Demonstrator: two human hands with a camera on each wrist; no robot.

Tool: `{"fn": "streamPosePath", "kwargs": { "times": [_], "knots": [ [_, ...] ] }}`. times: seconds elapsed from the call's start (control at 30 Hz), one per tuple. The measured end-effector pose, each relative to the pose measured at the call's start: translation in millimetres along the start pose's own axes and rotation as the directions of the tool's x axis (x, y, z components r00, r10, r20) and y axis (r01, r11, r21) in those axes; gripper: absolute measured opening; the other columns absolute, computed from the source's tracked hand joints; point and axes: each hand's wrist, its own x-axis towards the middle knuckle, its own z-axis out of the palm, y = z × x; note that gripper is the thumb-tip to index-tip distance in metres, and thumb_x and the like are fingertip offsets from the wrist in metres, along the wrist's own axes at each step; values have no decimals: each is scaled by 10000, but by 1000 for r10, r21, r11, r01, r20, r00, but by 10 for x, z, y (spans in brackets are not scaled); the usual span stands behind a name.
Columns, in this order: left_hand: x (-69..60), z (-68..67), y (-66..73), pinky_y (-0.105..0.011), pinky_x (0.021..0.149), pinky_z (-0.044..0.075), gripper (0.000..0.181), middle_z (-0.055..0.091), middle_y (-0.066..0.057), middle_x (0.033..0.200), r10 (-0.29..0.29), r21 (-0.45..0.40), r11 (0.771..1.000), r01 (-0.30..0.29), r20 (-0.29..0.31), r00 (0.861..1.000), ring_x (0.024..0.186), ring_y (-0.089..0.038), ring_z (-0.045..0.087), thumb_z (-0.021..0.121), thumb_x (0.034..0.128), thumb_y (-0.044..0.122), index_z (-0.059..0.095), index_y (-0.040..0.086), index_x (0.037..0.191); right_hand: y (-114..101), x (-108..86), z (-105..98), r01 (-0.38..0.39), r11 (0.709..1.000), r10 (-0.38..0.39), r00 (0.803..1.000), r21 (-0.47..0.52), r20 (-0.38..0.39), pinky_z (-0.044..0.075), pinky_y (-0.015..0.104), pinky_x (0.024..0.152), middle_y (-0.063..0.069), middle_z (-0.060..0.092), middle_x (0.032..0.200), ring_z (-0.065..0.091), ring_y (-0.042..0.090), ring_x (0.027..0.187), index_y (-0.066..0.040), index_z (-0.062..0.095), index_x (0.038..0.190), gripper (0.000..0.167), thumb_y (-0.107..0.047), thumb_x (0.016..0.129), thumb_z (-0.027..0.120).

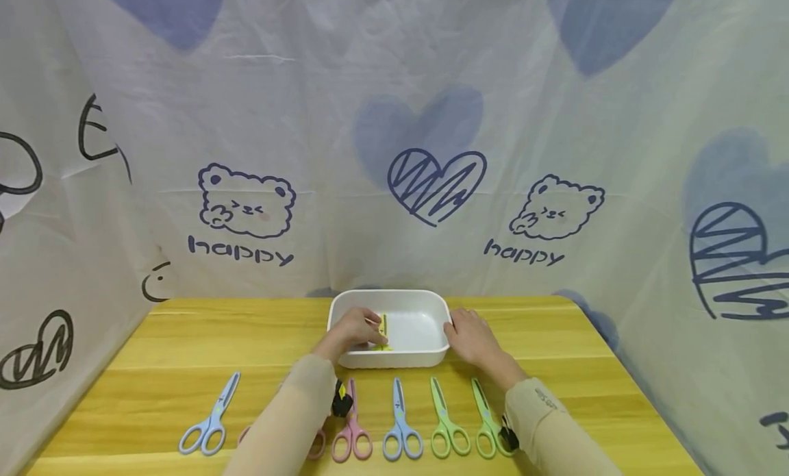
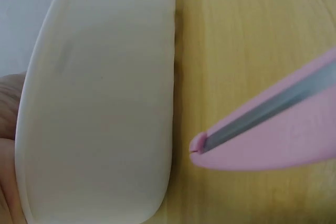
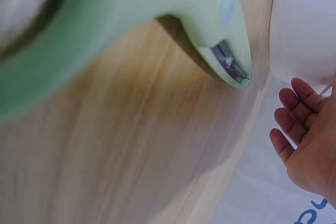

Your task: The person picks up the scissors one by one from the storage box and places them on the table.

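A white plastic bin (image 1: 394,359) sits at the back of the table. My left hand (image 1: 350,331) reaches over its near left rim, with fingers and thumb at a pair of yellow scissors (image 1: 383,325) inside, appearing to pinch it. In the left wrist view the bin wall (image 2: 105,87) hides most of that hand. At the bin's right end my right hand (image 1: 473,337) touches the rim; in the right wrist view its fingers are loosely bent and apart. Pink scissors (image 1: 353,428) lie near my left wrist, green scissors (image 1: 487,421) near my right.
A row of scissors lies along the front of the wooden table (image 1: 203,346): blue scissors (image 1: 211,421) at the left, partly hidden pink ones under my left forearm, more blue scissors (image 1: 401,428) and green scissors (image 1: 446,424). A printed cloth (image 1: 345,257) hangs behind the table.
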Motion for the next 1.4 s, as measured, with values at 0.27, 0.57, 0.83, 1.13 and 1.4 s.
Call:
{"fn": "streamPosePath", "kwargs": {
  "times": [0.27,0.57,0.83,1.13,1.4],
  "knots": [
    [-14,33,-11,-258,612,568,487,673,-94,893,6,8,1000,-6,7,1000,649,-125,574,870,730,-81,653,-129,1163,13,-1,15,-7,1000,7,1000,7,0,442,545,1015,162,659,1208,555,355,1114,29,631,1250,356,-231,1067,469],
    [5,26,-19,-299,686,604,449,696,-93,880,0,33,999,-1,21,1000,718,-133,607,844,725,-108,668,-120,1138,16,22,34,-16,1000,16,1000,9,3,445,520,995,140,659,1191,548,330,1089,7,636,1243,353,-251,1074,464],
    [5,26,-23,-293,669,603,446,671,-75,859,2,-7,1000,-1,41,999,673,-128,600,800,726,-133,650,-131,1146,8,15,33,-12,1000,12,1000,7,0,449,515,968,128,654,1142,544,324,1054,3,637,1201,318,-238,1070,478],
    [21,64,-22,-267,759,502,489,657,-49,889,94,257,961,-104,54,994,788,-143,578,908,758,106,688,-50,1166,25,16,42,-10,1000,10,1000,0,-1,449,521,966,124,655,1134,546,324,1051,-2,635,1194,314,-242,1071,473],
    [30,66,-7,-262,782,500,376,654,-12,838,122,304,941,-150,110,986,772,-124,572,862,796,66,711,-30,1127,11,4,29,-4,1000,4,1000,10,-4,446,523,972,127,656,1136,550,326,1062,-1,638,1195,315,-240,1069,476]
  ]
}}
